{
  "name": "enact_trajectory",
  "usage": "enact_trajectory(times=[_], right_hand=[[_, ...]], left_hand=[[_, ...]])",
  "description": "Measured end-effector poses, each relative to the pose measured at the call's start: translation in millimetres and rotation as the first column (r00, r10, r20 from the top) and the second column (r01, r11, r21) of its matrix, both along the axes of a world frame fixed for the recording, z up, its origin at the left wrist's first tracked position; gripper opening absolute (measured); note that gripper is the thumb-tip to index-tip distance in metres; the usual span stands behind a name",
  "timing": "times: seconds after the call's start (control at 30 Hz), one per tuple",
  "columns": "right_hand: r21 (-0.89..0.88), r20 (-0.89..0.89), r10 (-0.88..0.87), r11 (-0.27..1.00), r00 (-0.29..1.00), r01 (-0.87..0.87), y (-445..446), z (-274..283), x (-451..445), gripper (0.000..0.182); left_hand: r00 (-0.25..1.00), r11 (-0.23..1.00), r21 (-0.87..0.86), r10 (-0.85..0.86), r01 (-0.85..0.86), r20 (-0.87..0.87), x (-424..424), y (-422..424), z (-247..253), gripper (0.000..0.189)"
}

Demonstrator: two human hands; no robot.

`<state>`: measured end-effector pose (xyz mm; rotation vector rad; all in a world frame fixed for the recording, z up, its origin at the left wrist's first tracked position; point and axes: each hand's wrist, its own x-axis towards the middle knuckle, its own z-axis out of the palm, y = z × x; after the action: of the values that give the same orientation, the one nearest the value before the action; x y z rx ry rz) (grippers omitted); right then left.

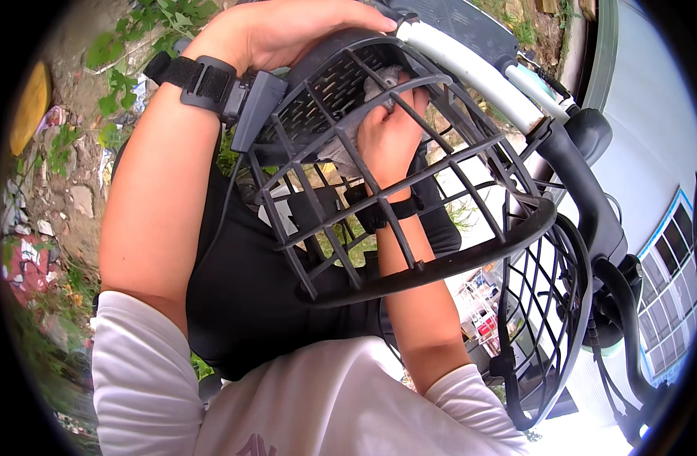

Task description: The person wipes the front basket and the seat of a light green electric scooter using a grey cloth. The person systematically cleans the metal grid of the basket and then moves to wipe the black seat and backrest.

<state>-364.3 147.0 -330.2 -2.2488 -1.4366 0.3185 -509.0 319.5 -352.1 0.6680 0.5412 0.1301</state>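
Note:
A black plastic basket (337, 222) with an open grid lies in front of me, tilted, with a perforated panel (320, 108) at its far side. My left hand (285, 31) grips that far edge from above, and some of its fingers are hidden. My right hand (391, 134) is behind the grid bars, gripping a crumpled grey cloth (377, 85) against the inner side of the panel. Part of the cloth hangs below the fingers. Black straps wrap both my wrists, and the left one carries a dark device (260, 108).
A white frame tube (474, 74) of a bicycle-like vehicle runs beside the basket to a black stem. A second black mesh basket (539, 308) and a handlebar (628, 325) with cables stand at right. Weeds and litter cover the ground (69, 228) at left. A white wall has a barred window (670, 273).

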Motion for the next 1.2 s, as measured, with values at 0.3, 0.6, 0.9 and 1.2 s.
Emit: enact_trajectory(times=[0.3, 0.6, 0.9, 1.2], right_hand=[[-0.045, -0.047, 0.113, 0.992, 0.993, -0.115, 3, 17, -6, 0.049], [-0.101, 0.007, -0.057, 0.993, 0.998, 0.058, -26, -12, 8, 0.041], [-0.118, 0.153, 0.052, 0.992, 0.987, -0.034, -21, -26, 32, 0.038], [-0.409, 0.062, -0.208, 0.887, 0.976, 0.215, -36, -35, 69, 0.048]], left_hand=[[1.0, 0.998, 0.065, 0.005, -0.004, -0.027, 2, -3, 0, 0.044], [1.0, 1.0, 0.008, 0.005, -0.005, -0.005, 3, -5, 6, 0.042], [1.0, 0.999, 0.039, 0.0, 0.001, -0.012, 0, -3, 8, 0.044], [1.0, 1.0, 0.002, -0.023, 0.023, -0.02, 1, -5, 12, 0.044]])
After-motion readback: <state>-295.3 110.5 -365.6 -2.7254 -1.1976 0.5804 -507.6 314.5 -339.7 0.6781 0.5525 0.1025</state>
